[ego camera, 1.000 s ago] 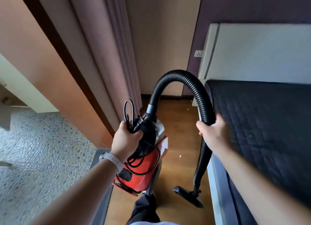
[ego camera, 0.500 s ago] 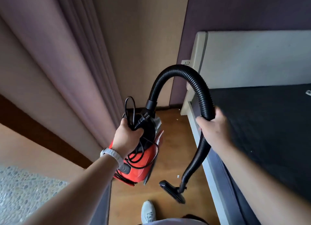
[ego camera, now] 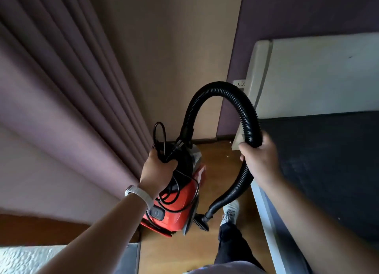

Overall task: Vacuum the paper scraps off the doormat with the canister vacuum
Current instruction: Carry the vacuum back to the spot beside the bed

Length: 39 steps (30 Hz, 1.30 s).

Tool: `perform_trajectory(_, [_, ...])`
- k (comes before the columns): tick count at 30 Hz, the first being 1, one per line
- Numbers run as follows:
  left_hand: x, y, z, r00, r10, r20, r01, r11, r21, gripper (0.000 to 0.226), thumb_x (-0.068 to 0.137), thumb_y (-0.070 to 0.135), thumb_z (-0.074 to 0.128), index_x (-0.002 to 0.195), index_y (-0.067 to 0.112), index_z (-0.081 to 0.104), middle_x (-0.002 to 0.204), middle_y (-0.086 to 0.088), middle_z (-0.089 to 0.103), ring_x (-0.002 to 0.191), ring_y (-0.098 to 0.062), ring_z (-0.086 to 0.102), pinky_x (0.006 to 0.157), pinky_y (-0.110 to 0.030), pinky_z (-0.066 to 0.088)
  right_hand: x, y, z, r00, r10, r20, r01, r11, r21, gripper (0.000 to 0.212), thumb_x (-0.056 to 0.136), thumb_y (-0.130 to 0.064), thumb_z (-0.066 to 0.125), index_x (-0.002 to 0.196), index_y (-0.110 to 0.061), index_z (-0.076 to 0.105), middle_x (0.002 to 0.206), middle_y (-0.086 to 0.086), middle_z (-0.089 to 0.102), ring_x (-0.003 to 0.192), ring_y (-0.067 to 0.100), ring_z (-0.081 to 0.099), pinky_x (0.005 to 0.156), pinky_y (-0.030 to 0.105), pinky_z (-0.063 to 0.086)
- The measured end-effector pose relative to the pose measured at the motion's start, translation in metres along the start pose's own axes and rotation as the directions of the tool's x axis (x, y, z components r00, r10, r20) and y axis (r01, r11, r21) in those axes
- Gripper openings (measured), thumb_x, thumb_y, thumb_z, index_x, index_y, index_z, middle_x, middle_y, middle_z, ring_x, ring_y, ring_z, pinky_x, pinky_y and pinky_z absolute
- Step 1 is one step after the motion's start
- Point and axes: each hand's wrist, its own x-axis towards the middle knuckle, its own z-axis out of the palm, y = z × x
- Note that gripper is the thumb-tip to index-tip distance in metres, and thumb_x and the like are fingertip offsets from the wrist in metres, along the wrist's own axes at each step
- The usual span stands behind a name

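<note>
Left hand [ego camera: 158,169]: fingers fully curled round the black top handle of the red canister vacuum [ego camera: 180,204], with loops of black power cord [ego camera: 160,134] bunched in the same grip; pale wristband [ego camera: 139,192] on that wrist. Right hand [ego camera: 259,158]: closed round the black ribbed hose [ego camera: 221,89], on the descending side of its arch, thumb wrapped under. The canister hangs from the left hand, tilted. Its long axis runs from the hose port, high and away from the person, to the rear end, low and toward the camera. The hose rises from the port, arches over, passes through the right hand and curves down and left to the nozzle [ego camera: 202,222], which is partly hidden behind the canister's lower edge, just beside a pale shoe [ego camera: 230,211]. Room for moving: a narrow strip of wooden floor [ego camera: 215,171], with the mauve curtain [ego camera: 61,109] close on the canister's left and the bed edge [ego camera: 264,208] just beside the hose on the right. The dark mattress [ego camera: 328,160] and white headboard [ego camera: 317,72] lie beyond. The strip ends ahead at the wall. Small pale speck [ego camera: 227,156] on the floor near the headboard; identity cannot be told.
</note>
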Motion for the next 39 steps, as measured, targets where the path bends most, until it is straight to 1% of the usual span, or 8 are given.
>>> perform_trajectory(7, [0.084,0.052,0.066,0.996,-0.075,-0.057,0.074,0.997,-0.006,0.027,0.083,0.022,0.070,0.099,0.026,0.048,0.071,-0.002,0.064,0.041,-0.011,0.059,0.037,-0.023,0.042,0.131,0.036,0.027,0.986,0.132,0.097,-0.141,0.986,0.084,0.020,0.074,-0.003,0.062,0.077,-0.020,0.050,0.051,-0.007,0.050,0.047,0.021,0.050,0.052,0.036,0.044])
perform_trajectory(11, [0.129,0.085,0.097,0.986,-0.109,-0.125,0.109,0.994,-0.004,0.026,0.085,0.020,0.069,0.100,0.022,0.048,0.073,-0.005,0.064,0.051,-0.016,0.061,0.038,-0.022,0.043,0.191,0.042,0.033,0.964,0.198,0.176,-0.208,0.977,0.038,0.020,0.075,-0.003,0.063,0.081,-0.018,0.052,0.048,-0.008,0.051,0.049,0.021,0.051,0.051,0.035,0.043])
perform_trajectory(17, [0.186,0.104,0.129,0.989,-0.122,-0.087,0.125,0.992,0.028,0.026,0.085,0.017,0.069,0.099,0.017,0.046,0.077,-0.005,0.061,0.059,-0.013,0.058,0.041,-0.018,0.044,0.259,0.049,0.046,0.947,0.270,0.175,-0.281,0.959,0.044,0.021,0.075,0.000,0.061,0.084,-0.017,0.052,0.057,-0.004,0.051,0.052,0.019,0.051,0.050,0.031,0.045])
perform_trajectory(21, [0.226,0.092,0.144,0.983,-0.167,-0.072,0.169,0.985,0.030,0.030,0.083,0.021,0.069,0.101,0.024,0.045,0.082,-0.004,0.062,0.069,-0.021,0.063,0.055,-0.033,0.054,0.289,0.062,0.062,0.935,0.308,0.175,-0.314,0.949,0.010,0.021,0.078,0.005,0.059,0.083,-0.013,0.048,0.065,0.004,0.048,0.056,0.021,0.048,0.047,0.027,0.042])
perform_trajectory(25, [0.258,0.076,0.161,0.988,-0.156,0.004,0.155,0.987,0.030,0.028,0.084,0.013,0.068,0.103,0.017,0.047,0.079,-0.003,0.061,0.057,-0.011,0.058,0.039,-0.015,0.042,0.309,0.080,0.080,0.927,0.362,0.092,-0.363,0.932,-0.009,0.015,0.080,0.000,0.061,0.089,-0.008,0.051,0.069,0.006,0.052,0.057,0.020,0.050,0.050,0.029,0.045])
perform_trajectory(29, [0.300,0.048,0.177,0.986,-0.145,0.076,0.142,0.989,0.049,0.029,0.082,0.010,0.069,0.102,0.014,0.049,0.081,0.003,0.059,0.062,-0.003,0.053,0.048,-0.012,0.040,0.325,0.111,0.103,0.906,0.423,-0.012,-0.423,0.906,-0.027,0.014,0.080,-0.006,0.064,0.090,-0.012,0.056,0.070,0.005,0.057,0.055,0.018,0.053,0.055,0.034,0.047])
perform_trajectory(35, [0.367,-0.011,0.219,0.975,-0.206,0.087,0.201,0.977,0.067,0.034,0.078,0.019,0.071,0.101,0.018,0.047,0.080,0.011,0.057,0.079,-0.023,0.062,0.074,-0.036,0.053,0.371,0.167,0.143,0.892,0.451,-0.043,-0.453,0.886,-0.097,0.016,0.077,-0.009,0.063,0.081,-0.020,0.053,0.065,0.003,0.056,0.052,0.021,0.055,0.054,0.034,0.048])
perform_trajectory(39, [0.399,-0.052,0.259,0.974,-0.210,0.087,0.206,0.977,0.049,0.033,0.078,0.010,0.071,0.104,0.011,0.050,0.082,0.004,0.060,0.081,-0.023,0.062,0.073,-0.031,0.049,0.420,0.202,0.154,0.912,0.404,-0.070,-0.409,0.909,-0.085,0.015,0.079,-0.007,0.060,0.081,-0.018,0.051,0.066,0.007,0.053,0.052,0.022,0.054,0.052,0.033,0.048])
